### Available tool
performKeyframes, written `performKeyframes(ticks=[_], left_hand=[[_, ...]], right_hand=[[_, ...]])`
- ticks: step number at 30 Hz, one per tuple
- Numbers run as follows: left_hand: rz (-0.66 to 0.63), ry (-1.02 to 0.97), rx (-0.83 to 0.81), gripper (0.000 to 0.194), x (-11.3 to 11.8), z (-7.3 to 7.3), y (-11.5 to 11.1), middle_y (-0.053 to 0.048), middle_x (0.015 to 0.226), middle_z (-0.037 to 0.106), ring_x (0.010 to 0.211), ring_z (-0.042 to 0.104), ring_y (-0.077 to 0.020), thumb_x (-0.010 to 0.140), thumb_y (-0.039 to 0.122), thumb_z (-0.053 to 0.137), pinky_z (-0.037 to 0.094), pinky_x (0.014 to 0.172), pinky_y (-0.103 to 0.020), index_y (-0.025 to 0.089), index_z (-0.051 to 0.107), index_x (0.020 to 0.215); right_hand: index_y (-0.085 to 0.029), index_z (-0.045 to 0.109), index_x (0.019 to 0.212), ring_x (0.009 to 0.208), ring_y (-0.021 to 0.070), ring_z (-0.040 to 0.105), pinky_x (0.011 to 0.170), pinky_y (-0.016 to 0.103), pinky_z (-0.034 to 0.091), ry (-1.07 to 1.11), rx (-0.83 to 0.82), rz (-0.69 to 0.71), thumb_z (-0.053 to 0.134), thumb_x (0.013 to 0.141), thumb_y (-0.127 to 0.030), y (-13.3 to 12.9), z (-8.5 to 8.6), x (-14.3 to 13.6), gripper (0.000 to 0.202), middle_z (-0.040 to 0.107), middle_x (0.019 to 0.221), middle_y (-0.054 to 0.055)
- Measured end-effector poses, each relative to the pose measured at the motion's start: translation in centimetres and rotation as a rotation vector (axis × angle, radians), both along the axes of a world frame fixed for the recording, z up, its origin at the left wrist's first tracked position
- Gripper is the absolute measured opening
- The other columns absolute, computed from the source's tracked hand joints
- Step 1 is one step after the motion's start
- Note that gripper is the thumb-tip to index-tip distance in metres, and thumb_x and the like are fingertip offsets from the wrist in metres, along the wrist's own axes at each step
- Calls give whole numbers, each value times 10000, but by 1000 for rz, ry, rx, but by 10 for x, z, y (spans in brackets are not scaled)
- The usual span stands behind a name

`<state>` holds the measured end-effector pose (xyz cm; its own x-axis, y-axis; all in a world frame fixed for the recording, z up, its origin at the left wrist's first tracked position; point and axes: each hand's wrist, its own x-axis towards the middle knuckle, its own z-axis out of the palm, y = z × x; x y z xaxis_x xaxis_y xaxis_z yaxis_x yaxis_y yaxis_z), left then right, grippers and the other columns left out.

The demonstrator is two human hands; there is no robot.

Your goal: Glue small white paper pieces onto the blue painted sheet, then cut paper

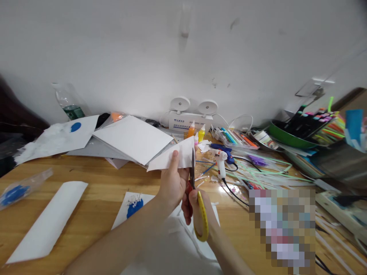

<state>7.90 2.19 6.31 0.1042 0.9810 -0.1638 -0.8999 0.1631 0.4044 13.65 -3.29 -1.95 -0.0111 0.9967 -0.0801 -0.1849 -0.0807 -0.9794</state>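
My left hand pinches a white piece of paper, thumb on top, holding it up above the table. In my right hand is a pair of scissors with yellow and red handles, fingers wrapped through them. The dark blades point away from me and lie along the right edge of the paper. Below my hands lies a white sheet with a blue patch and small white bits on it. Thin white paper strips are scattered beneath my right hand.
White boards are stacked at the back left, near a plastic bottle. A curved white sheet lies at left. Right of my hands are a glue gun, paint bottles, markers and a green bowl of pens.
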Motion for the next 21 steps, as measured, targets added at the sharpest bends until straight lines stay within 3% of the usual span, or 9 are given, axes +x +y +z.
performKeyframes(ticks=[10, 21], left_hand=[[-37, 29, 87, 326, -2, -2, 1, -111, 1128, 598, 1097, 512, -206, 842, 202, 450, 385, 967, -331, 114, 505, 1152], [-31, 36, 54, 323, -2, 2, 0, -127, 1090, 615, 1080, 526, -212, 853, 191, 429, 396, 958, -341, 95, 492, 1155]], right_hand=[[-146, 478, 649, 235, 38, 331, 211, 139, 234, 63, -33, -9, 394, 584, -780, 1, -4, -1, 643, 382, 378, -71], [-129, 506, 668, 203, 47, 331, 195, 150, 253, 50, -85, -25, 415, 565, -781, 0, 3, -1, 667, 388, 330, -70]])
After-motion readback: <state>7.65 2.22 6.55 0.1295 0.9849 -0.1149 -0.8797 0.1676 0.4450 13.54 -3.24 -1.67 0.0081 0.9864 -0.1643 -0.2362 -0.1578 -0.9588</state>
